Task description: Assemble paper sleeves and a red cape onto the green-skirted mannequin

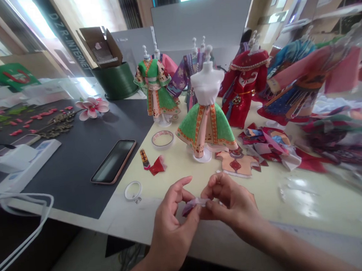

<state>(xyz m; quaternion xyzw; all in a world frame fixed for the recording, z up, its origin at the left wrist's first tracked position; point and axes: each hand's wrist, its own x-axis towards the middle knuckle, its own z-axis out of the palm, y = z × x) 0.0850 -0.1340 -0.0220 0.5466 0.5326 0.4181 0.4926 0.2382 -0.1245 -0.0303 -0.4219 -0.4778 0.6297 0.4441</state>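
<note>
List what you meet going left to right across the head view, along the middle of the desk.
White power strip → smartphone → roll of tape → green-skirted doll dress on its stand → pile of cut paper garment pieces

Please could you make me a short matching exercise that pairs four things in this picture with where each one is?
Things:
1. Purple-and-white scrap
2. Smartphone
3. Roll of tape
4. Cardboard box

Places:
A. Lying on the dark mat
B. Lying on the pale tabletop
C. Pinched between the left hand and right hand
D. Sitting in the top of the green tub

Right pairs: 1-C, 2-A, 3-B, 4-D.
</note>
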